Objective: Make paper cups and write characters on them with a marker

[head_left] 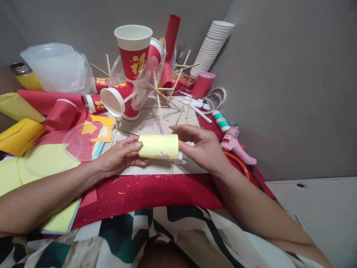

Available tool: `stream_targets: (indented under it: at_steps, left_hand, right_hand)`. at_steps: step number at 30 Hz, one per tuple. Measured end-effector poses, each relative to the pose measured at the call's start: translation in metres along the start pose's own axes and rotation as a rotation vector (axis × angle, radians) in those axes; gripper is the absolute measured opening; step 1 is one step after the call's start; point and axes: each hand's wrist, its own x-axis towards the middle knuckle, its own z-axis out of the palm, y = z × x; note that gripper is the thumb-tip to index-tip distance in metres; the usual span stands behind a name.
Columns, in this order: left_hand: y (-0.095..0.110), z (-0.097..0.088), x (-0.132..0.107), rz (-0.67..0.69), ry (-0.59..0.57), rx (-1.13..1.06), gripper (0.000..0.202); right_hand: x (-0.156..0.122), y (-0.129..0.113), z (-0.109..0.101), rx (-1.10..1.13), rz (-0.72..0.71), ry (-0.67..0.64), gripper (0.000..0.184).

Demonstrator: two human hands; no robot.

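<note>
A short roll of yellow paper (158, 146) lies crosswise in front of me, with dark pen strokes on its lower front. My left hand (125, 152) grips its left end, thumb on the front and fingers behind and below. At the right end is my right hand (199, 145), its thumb against the roll's edge and its index finger arched apart above it. A small white piece (180, 158) shows below that thumb; its kind I cannot make out. Under the roll is a pale board (167, 170) on a red cloth (156, 190).
Behind stand red-and-white paper cups (133, 52), clear plastic lids (145, 83) and wooden sticks (158, 108). A tall stack of white cups (213, 44) leans at the back right. Right lies a pink glue gun (237, 147); left are coloured papers (50, 156) and a plastic bag (60, 67).
</note>
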Motion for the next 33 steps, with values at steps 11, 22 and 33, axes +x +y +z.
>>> stream_targets:
  at_steps: [11,22,33]
  left_hand:
    - [-0.0055,-0.0006,-0.0012,-0.007,-0.027,0.034,0.056]
    - [-0.0073,-0.0012,-0.0006,0.001,-0.02,0.0,0.049]
    - [-0.0097,0.0006,-0.0009,-0.013,-0.026,0.053,0.049]
  right_hand:
    - [-0.003,-0.0024,0.0074,-0.006,0.065,-0.013,0.02]
    - [-0.0034,-0.0022,0.0076,0.071,0.156,-0.024,0.022]
    - [-0.0066,-0.0087,0.0043,-0.101,-0.165,0.024,0.02]
